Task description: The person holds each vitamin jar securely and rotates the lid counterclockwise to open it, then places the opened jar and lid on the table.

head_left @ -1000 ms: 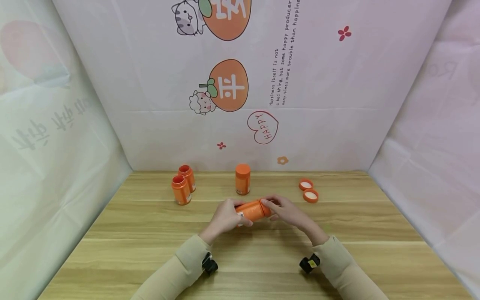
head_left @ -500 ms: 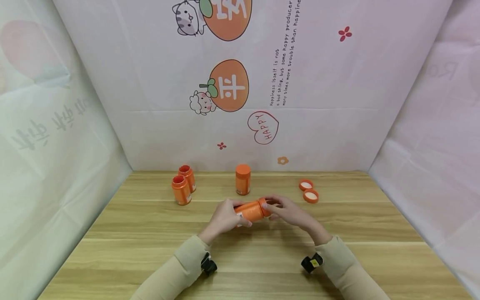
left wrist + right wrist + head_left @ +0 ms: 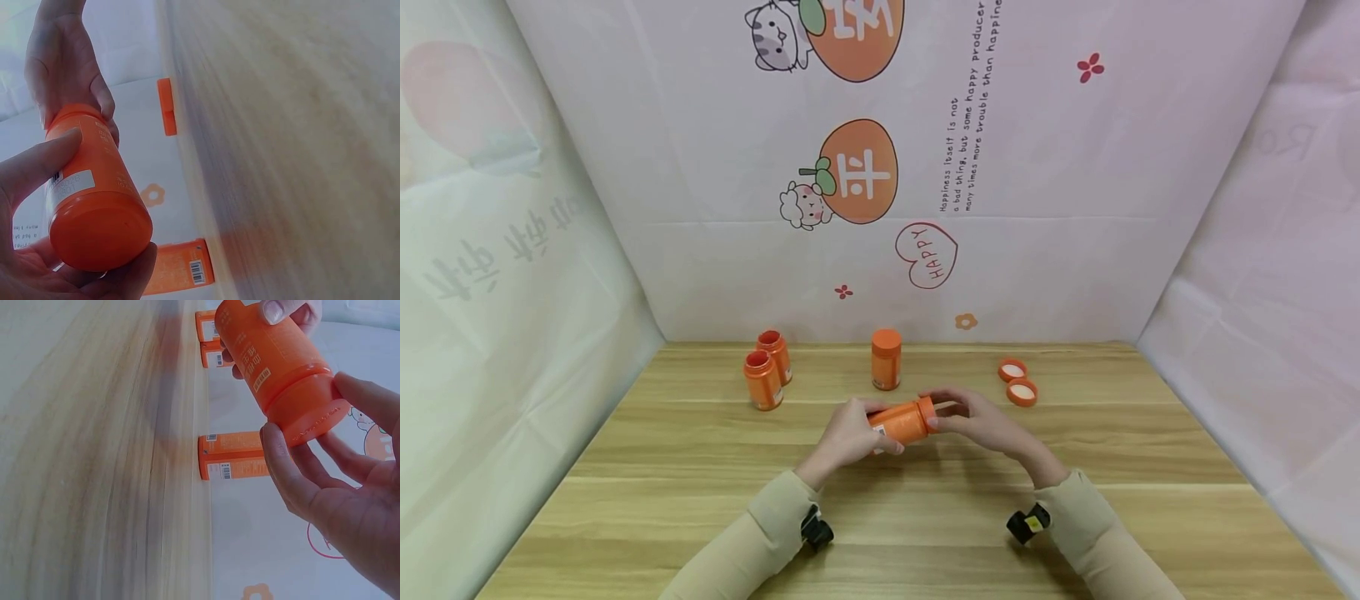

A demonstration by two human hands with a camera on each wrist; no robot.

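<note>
An orange bottle (image 3: 901, 423) lies tilted in the air over the table, its cap end pointing right. My left hand (image 3: 847, 433) grips its body, thumb on the near side over the white label, as the left wrist view shows. At the other end my right hand (image 3: 977, 423) has its thumb and fingertips around the rim of the orange cap (image 3: 306, 409). The cap sits on the bottle's neck. Behind the held bottle, another orange bottle (image 3: 886, 360) stands upright with its cap on.
Two uncapped orange bottles (image 3: 763, 382) stand at the back left. Two orange caps (image 3: 1021, 392) lie with their white insides up at the back right. A printed white backdrop (image 3: 1045, 250) rises along the rear edge of the wooden table (image 3: 880, 533).
My right hand's thumb and fingers have shifted around the cap, and the right wrist has moved slightly right. The left hand and the held bottle stay nearly in place.
</note>
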